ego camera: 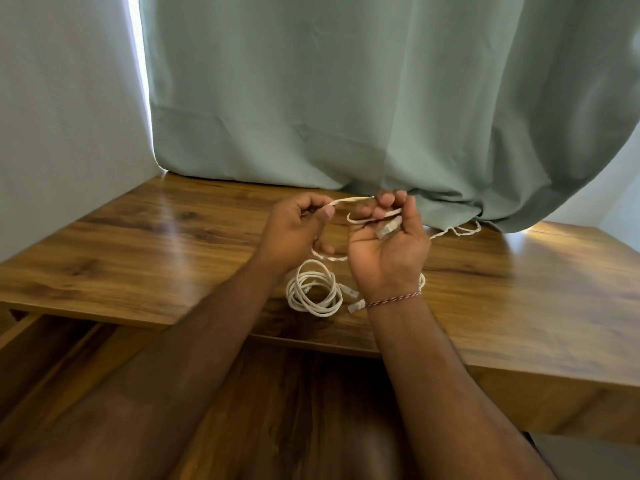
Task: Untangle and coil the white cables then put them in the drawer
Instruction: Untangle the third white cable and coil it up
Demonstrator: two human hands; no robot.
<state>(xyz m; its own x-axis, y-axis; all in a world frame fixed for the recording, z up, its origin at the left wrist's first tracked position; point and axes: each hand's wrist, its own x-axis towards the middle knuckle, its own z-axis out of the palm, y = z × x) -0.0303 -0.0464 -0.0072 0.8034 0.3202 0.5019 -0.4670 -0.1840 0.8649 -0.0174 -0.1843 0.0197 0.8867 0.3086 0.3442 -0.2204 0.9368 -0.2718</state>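
Green curtain [346, 98] backs the wooden table [138, 244], where both hands' grips pinch a limp, light white cable [353, 200], best held near its plug [388, 228], above a coiled cable [313, 289] mid-table.

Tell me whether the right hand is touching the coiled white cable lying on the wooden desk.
Apart. The head view shows the right hand raised, holding another cable, wood visible between it and the coiled white cable.

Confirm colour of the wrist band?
Red-and-white twisted thread band on the right wrist; head view.
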